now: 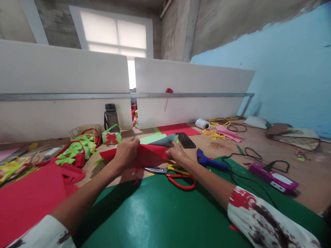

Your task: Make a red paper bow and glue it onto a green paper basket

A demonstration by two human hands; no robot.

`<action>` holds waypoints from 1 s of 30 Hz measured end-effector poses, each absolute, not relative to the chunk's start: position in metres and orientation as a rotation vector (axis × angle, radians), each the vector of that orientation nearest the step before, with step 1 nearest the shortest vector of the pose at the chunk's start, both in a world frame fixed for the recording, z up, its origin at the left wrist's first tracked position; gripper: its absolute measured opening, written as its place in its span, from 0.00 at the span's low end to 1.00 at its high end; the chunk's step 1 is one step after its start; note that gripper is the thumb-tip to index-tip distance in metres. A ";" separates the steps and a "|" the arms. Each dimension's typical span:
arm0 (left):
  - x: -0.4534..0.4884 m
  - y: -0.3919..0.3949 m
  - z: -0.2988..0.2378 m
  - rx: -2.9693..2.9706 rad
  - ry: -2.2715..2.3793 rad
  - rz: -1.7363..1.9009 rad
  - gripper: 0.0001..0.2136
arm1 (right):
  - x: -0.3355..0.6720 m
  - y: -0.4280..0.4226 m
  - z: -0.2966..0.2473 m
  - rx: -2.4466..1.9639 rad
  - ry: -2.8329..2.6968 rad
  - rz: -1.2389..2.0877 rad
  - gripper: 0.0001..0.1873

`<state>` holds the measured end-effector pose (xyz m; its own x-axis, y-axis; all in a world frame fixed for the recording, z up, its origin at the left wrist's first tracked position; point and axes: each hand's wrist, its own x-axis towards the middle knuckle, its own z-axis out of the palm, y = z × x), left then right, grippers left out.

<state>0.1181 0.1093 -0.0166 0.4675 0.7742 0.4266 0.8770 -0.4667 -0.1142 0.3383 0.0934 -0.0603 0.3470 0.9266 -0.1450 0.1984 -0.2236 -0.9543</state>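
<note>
A sheet of red paper [151,153] spans the space between my two hands, above the table. My left hand [128,151] is closed on its left part. At the right end, my right hand [177,151] pinches the edge, where a grey-blue sheet [162,139] and a bit of green show behind the red. Just below the paper lie red-handled scissors [181,181], with a yellow-handled pair [177,168] partly under my right wrist. A black phone [185,140] rests beyond my right hand, and a blue glue gun [210,161] sits to its right.
A green mat [155,213] covers the near table. Red sheets [28,203], green bows [80,148] and a small green paper basket [111,137] are at left, near a bottle [111,115]. A purple power strip [274,177], cables and a handbag [293,136] are at right.
</note>
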 end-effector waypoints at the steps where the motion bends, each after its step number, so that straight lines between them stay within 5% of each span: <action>1: 0.118 0.108 -0.016 -2.407 -1.391 -0.451 0.13 | 0.339 0.092 -0.059 -1.655 -1.005 0.981 0.17; 30: 0.106 0.094 -0.033 -2.391 -1.362 -0.405 0.12 | 0.357 0.056 -0.036 -1.309 -1.149 1.291 0.14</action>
<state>0.1059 0.0940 -0.0330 0.4950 0.7634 0.4149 0.8661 -0.4718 -0.1651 0.3569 0.0561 -0.0364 0.0073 0.9923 -0.1233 0.0079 -0.1234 -0.9923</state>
